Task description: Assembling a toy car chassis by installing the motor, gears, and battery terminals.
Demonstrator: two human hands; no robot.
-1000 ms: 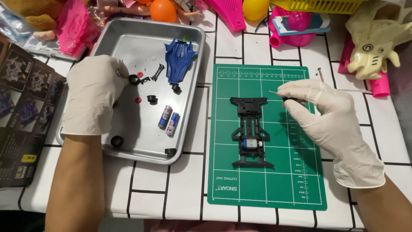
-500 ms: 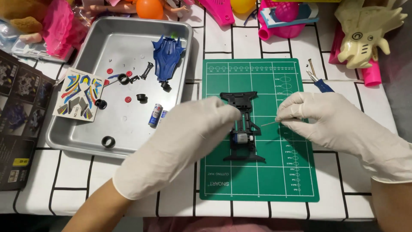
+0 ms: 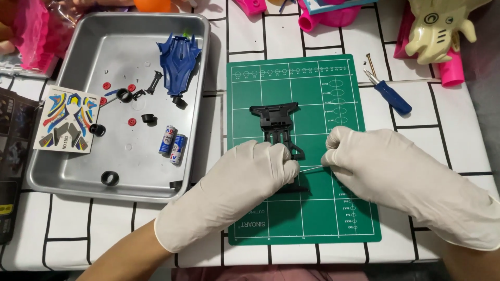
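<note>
A black toy-car chassis (image 3: 277, 120) lies on the green cutting mat (image 3: 333, 93). My left hand (image 3: 245, 179), in a white glove, covers the chassis's near end and grips it. My right hand (image 3: 375, 161), also gloved, pinches a thin metal rod (image 3: 311, 167) whose tip points left into the chassis under my left fingers. The rear part of the chassis is hidden by my left hand.
A metal tray (image 3: 67, 177) at the left holds a blue car body (image 3: 179, 60), two batteries (image 3: 173, 141), black tyres, small red parts and a sticker sheet (image 3: 66, 122). A blue-handled screwdriver (image 3: 389, 93) lies right of the mat. Pink and cream toys line the far edge.
My left hand left the tray, crossed to the mat and closed on the chassis. My right hand brought the thin rod down and left to the chassis. The sticker sheet now shows on the tray.
</note>
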